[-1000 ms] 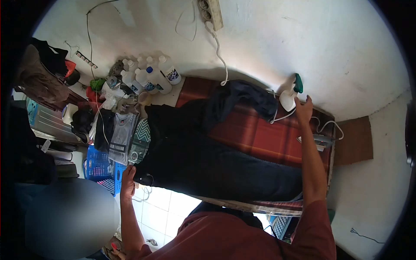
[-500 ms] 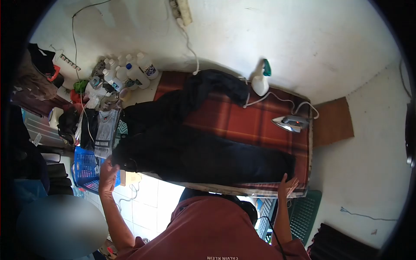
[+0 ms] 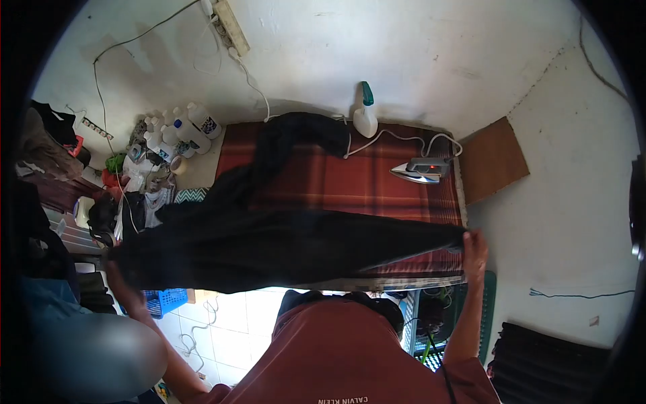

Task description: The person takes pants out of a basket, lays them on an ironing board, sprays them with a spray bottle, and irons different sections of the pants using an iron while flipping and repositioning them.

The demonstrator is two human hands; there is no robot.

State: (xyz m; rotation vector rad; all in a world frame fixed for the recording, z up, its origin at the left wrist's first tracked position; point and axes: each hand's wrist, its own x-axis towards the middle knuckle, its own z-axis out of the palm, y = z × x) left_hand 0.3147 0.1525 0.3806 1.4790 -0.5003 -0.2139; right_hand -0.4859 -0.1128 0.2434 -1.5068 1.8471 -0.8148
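Note:
A pair of black trousers [image 3: 289, 246] is stretched sideways across the front of a table covered with a red-brown plaid cloth [image 3: 303, 178]. My left hand [image 3: 124, 286], slightly blurred, grips the wide end beyond the table's left side; the cloth hides some of its fingers. At the table's right edge, my right hand [image 3: 475, 250] is closed on the hem of the near leg. The other leg lies bent toward the wall. An iron [image 3: 422, 172] with a lit red light rests at the back right, apart from the trousers.
A spray bottle [image 3: 365, 121] with a green head stands by the wall, the iron's white cord [image 3: 397, 132] beside it. Several white bottles [image 3: 192, 135] crowd the left corner. Below are a blue basket [image 3: 167, 303] and a green crate [image 3: 488, 306]. Another person [image 3: 50, 323] is at left.
Both hands have moved outward, pulling the trousers taut. My right hand, previously laid flat at the hem, now grips it. The view has shifted slightly.

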